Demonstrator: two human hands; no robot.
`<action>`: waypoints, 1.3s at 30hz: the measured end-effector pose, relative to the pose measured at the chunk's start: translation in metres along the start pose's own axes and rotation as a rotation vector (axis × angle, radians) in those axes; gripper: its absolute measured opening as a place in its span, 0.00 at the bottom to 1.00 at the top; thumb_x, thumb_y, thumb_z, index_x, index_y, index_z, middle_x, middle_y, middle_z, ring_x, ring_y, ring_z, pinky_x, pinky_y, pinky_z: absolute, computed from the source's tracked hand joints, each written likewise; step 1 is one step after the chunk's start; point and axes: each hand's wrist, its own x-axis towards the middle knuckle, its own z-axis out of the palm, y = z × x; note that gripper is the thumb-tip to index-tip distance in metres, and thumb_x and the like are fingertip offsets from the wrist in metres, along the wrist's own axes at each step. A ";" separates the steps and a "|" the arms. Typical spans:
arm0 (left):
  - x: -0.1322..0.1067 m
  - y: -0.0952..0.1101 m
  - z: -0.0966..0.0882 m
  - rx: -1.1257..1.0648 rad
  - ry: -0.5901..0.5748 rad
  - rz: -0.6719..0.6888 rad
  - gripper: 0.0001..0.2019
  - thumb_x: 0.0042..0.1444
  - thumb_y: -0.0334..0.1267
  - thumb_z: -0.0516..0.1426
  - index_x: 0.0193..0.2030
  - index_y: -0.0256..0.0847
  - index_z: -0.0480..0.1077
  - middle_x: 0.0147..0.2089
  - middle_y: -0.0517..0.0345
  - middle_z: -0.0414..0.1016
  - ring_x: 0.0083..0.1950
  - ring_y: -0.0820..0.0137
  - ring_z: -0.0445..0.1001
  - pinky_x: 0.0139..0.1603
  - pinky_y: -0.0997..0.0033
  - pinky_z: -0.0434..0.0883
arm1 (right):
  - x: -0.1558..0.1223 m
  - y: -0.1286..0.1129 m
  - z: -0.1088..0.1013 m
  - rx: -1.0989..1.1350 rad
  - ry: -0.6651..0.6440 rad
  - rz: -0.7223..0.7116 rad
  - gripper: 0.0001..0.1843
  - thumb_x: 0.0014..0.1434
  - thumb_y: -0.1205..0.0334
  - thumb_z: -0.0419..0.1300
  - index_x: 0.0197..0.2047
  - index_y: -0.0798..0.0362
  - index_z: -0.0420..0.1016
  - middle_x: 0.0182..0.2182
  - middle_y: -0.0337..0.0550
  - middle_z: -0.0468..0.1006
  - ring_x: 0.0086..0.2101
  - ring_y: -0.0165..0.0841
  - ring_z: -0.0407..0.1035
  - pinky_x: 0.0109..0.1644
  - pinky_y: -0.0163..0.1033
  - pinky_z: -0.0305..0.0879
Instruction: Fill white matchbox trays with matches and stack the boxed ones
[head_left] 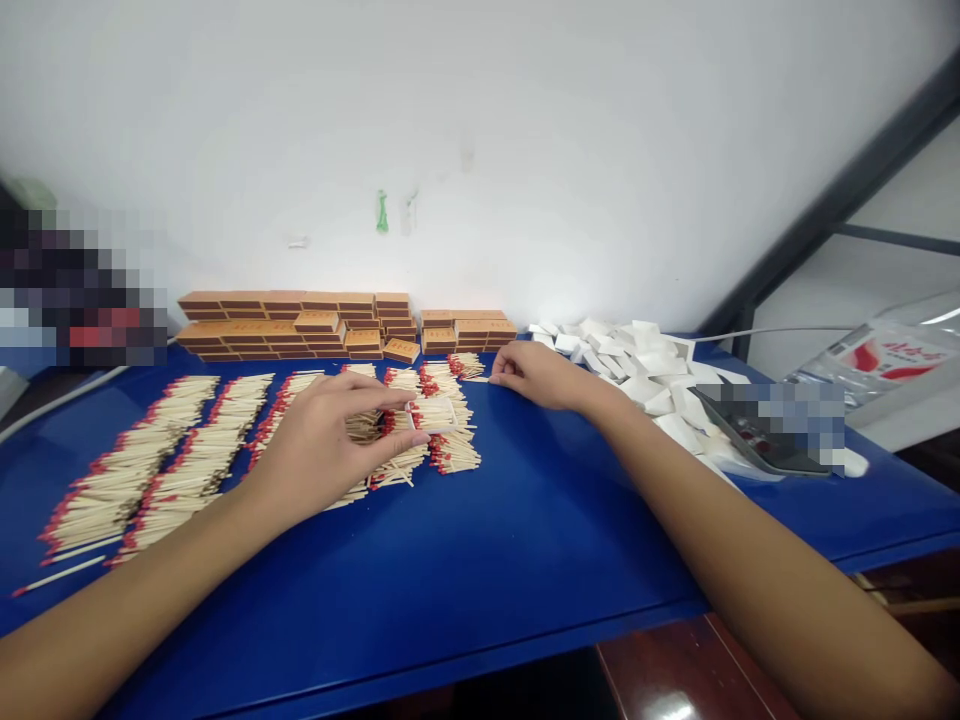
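Note:
My left hand [322, 435] pinches a small white matchbox tray [452, 414] between thumb and fingertips, over the rows of matches. Matches lie inside that tray, red heads toward my hand. My right hand [540, 374] is closed, thumb and fingers together, at the right end of the pile of matches [456, 458]. A single matchstick [477, 379] reaches to its fingertips and seems pinched there. Further left, long rows of red-headed matches [124, 470] slant across the blue table [517, 560]; my left hand and forearm hide parts of them.
Orange-brown matchboxes [255, 330] are stacked along the white wall [480, 140]. A heap of white empty trays [637, 365] lies to the right, beside a dark phone-like object [757, 440]. Behind it are a clear plastic bag with red print [892, 355] and a dark metal frame [840, 205].

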 end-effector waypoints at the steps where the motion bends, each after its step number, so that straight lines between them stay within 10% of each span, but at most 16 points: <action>1: 0.000 0.000 0.000 0.007 -0.001 -0.002 0.20 0.57 0.58 0.65 0.48 0.48 0.81 0.45 0.53 0.82 0.45 0.60 0.78 0.47 0.60 0.73 | -0.001 -0.001 -0.002 -0.008 -0.007 0.015 0.06 0.64 0.64 0.58 0.36 0.55 0.74 0.31 0.43 0.77 0.30 0.32 0.67 0.35 0.37 0.58; 39: -0.001 -0.001 0.000 0.002 -0.018 -0.020 0.20 0.57 0.58 0.65 0.49 0.48 0.81 0.45 0.53 0.81 0.44 0.60 0.77 0.46 0.60 0.73 | -0.017 -0.016 -0.019 -0.097 -0.157 0.051 0.05 0.62 0.67 0.58 0.34 0.52 0.74 0.34 0.46 0.81 0.33 0.36 0.71 0.35 0.39 0.60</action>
